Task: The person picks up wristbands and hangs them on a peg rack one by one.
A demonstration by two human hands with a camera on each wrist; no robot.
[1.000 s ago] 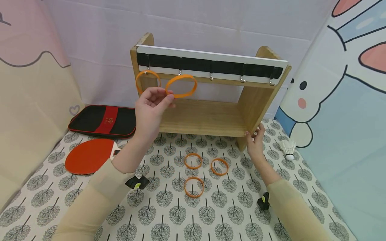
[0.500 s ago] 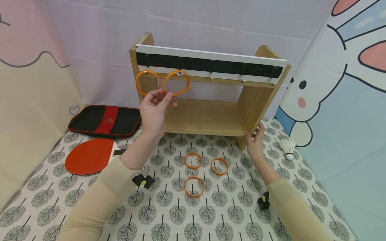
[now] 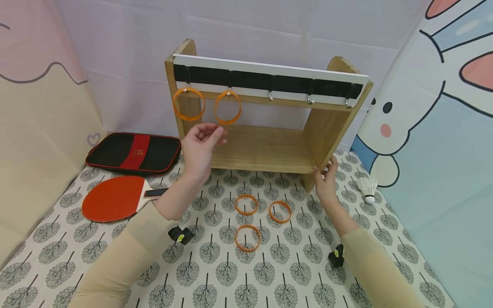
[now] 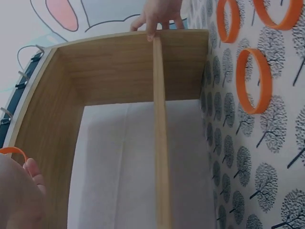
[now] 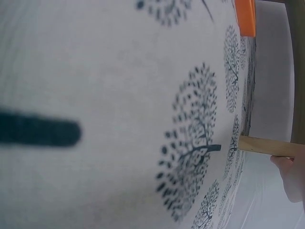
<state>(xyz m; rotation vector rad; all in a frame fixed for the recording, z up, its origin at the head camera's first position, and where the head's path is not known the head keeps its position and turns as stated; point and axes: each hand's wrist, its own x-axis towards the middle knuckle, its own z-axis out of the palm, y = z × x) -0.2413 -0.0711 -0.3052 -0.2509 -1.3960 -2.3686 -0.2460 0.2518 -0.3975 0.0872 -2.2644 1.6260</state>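
Note:
My left hand (image 3: 200, 149) is just below an orange ring (image 3: 228, 122) that hangs from the second hook. Its fingers are loosely bent, with nothing visible between them, and the ring looks free of them. To the left, another orange ring (image 3: 188, 119) hangs on the first hook. My right hand (image 3: 327, 182) grips the lower right side of the wooden shelf (image 3: 265, 147), thumb at the front edge; part of its fingers is hidden behind the panel. Across the shelf's top runs a white board with a black strip (image 3: 250, 79) and several metal hooks.
Three more orange rings, one nearest the front (image 3: 246, 250), lie on the tree-patterned cloth (image 3: 215, 278). At left are a red table tennis bat (image 3: 113, 199) and a black and red case (image 3: 111, 149). A shuttlecock (image 3: 367, 188) lies at right.
My left hand brought the second ring up to the second hook, let it go and dropped slightly below it. The ring now hangs there. My right hand has stayed on the shelf.

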